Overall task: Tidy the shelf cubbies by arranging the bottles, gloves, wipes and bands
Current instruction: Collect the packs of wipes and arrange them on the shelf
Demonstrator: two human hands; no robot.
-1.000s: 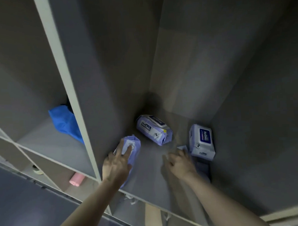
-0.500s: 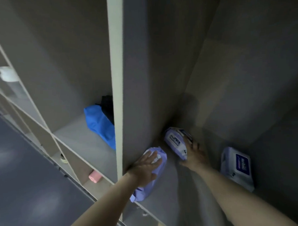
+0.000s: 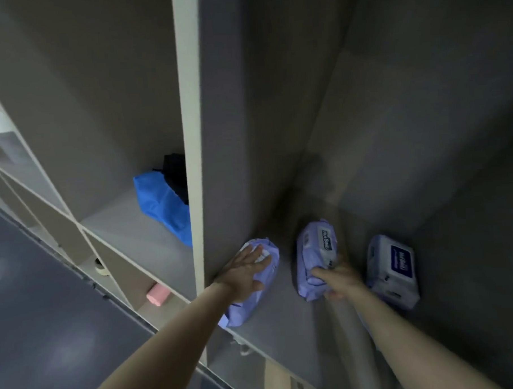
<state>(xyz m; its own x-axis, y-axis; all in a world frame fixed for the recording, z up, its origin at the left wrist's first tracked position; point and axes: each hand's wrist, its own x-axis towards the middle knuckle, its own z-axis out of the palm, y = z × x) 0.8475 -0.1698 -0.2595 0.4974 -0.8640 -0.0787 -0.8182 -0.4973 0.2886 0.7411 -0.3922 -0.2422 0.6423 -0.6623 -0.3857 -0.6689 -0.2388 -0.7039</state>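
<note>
My left hand (image 3: 244,275) lies flat, fingers straight, on the left wipes pack (image 3: 253,285) against the divider (image 3: 193,167). My right hand (image 3: 340,282) grips the near end of the middle wipes pack (image 3: 315,250). A third wipes pack (image 3: 392,270) sits just right. Next cubby over holds a blue bag (image 3: 161,204).

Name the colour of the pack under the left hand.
Lilac pack, head view.
</note>
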